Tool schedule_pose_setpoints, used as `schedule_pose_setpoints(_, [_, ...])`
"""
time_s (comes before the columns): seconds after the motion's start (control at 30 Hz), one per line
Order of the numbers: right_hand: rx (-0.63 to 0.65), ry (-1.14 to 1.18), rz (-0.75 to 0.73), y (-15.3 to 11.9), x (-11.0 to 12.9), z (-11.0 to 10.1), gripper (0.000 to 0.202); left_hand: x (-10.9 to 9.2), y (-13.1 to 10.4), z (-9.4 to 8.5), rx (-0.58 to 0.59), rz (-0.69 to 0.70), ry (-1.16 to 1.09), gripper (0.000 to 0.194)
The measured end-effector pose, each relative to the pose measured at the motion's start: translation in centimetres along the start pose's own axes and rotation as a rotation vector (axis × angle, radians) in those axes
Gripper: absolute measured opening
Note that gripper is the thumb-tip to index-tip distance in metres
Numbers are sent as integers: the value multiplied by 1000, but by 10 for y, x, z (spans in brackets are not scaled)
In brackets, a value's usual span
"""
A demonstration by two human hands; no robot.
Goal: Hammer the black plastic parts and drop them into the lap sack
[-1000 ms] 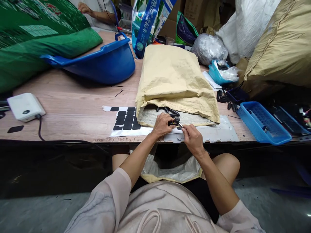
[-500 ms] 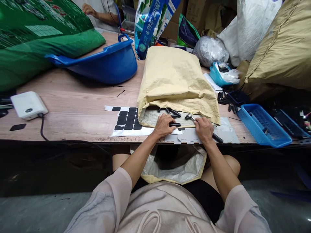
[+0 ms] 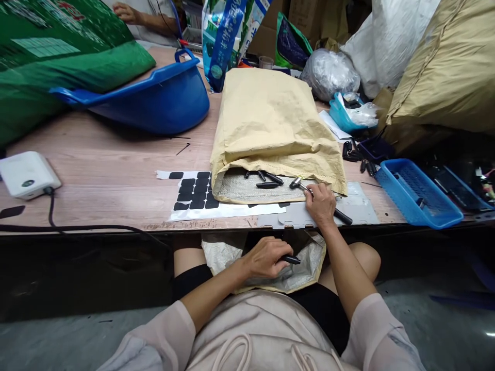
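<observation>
In the head view, the left hand [image 3: 268, 256] is below the desk's front edge, its fingers curled round a black cylindrical piece [image 3: 292, 259], whose tip sticks out toward the right over an open, white-lined sack [image 3: 315, 265] in the lap. The right hand [image 3: 322, 203] is at the desk's front edge, fingers closed on the shaft of a small hammer [image 3: 296, 183]; the metal head rests on the lining at the mouth of a yellow sack [image 3: 266, 113], and the dark grip points to the desk's front right. More black pieces [image 3: 273, 178] lie in that mouth. Left of it, along the front edge of the desk [image 3: 112, 175], is a sheet of black stickers [image 3: 197, 191]. A blue basket [image 3: 419, 196] sits by the front edge toward the right, a white box [image 3: 29, 175] near the front left, and a blue basin [image 3: 154, 100] farther back. At the far left edge, a co-worker's hand [image 3: 126, 13] shows.
</observation>
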State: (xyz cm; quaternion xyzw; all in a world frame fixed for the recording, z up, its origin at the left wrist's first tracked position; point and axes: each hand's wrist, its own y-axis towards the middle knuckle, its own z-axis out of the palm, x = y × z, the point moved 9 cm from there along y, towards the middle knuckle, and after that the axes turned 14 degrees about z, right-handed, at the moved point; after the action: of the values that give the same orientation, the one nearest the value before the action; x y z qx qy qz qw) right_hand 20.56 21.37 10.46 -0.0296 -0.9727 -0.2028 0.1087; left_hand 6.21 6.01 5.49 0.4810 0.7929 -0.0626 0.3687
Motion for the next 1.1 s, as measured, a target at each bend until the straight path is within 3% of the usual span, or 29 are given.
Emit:
schedule_pose_setpoints(0.1, [14,10,3,0,0,1,19,41,-13,43,162,-338,16,23])
schedule_pose_setpoints(0.17, [18,20,7,0,0,1,19,57,-19,54,218,-477,38,32])
schedule_pose_setpoints(0.2, [20,24,9,0,0,1,19,57,-19,53,221,-484,56,36])
schedule_pose_setpoints(0.27, [25,33,13,0,0,1,20,40,-8,42,191,-334,93,34])
schedule_pose_setpoints(0.33, [33,41,13,0,0,2,20,11,6,14,97,-91,135,22])
schedule_pose_setpoints(0.4, [42,43,12,0,0,3,20,-2,16,-31,-86,36,203,20])
schedule_pose_setpoints(0.47, [44,39,15,0,0,4,20,14,19,-89,-334,-51,313,24])
schedule_pose_setpoints(0.53, [36,36,18,0,0,4,19,46,18,-136,-495,-217,413,21])
schedule_pose_setpoints(0.57, [29,37,17,0,0,3,19,62,18,-152,-524,-289,455,18])
schedule_pose_setpoints(0.63, [16,43,15,-1,1,2,19,88,22,-167,-482,-362,500,15])
schedule_pose_setpoints(0.73, [14,57,17,-2,0,1,18,102,24,-160,-398,-357,522,13])
schedule_pose_setpoints(0.9, [33,88,17,1,-3,3,19,97,18,-138,-392,-285,458,12])
schedule_pose_setpoints(1.1, [42,182,11,4,-1,-9,23,115,19,-139,-385,-321,306,15])
